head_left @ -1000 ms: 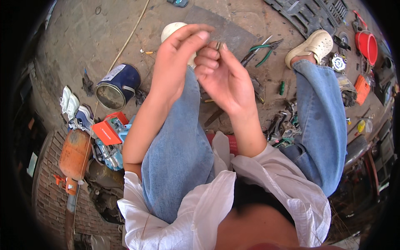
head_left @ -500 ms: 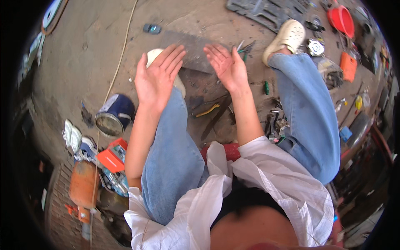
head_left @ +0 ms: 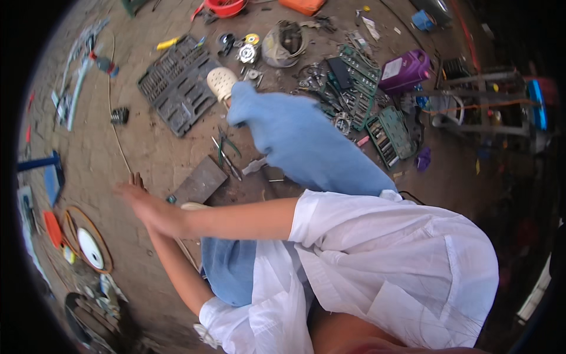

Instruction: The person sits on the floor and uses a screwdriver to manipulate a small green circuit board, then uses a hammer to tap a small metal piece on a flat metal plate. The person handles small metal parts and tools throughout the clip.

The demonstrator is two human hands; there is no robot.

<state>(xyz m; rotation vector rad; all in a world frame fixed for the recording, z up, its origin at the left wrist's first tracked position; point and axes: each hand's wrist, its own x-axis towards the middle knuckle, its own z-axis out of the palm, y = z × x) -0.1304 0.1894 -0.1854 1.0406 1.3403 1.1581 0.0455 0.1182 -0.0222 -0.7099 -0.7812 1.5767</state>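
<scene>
My right forearm reaches across to the left, and my right hand [head_left: 154,211] lies flat against my left hand [head_left: 138,181], palms facing. Motion blurs the right fingers, which look stretched out. Most of the left hand is hidden behind the right; only some straight fingertips show above it. No object is visible in either hand. Close by on the ground lies a flat grey plate [head_left: 200,182]. Beyond it are green-handled pliers [head_left: 222,148], lying partly spread. A small dark teal thing [head_left: 171,199] sits beside my right wrist.
A dark tool case [head_left: 183,88] lies beyond my cream clog [head_left: 221,84]. Farther right are a green socket case [head_left: 392,138], loose tools and a purple jug [head_left: 405,72]. A red basin [head_left: 226,7] is at the back. A cord [head_left: 111,106] crosses the ground at left.
My hands, apart with palms up before, have come together and now appear farther left. The view has swung right, bringing the tool cases and purple jug into sight.
</scene>
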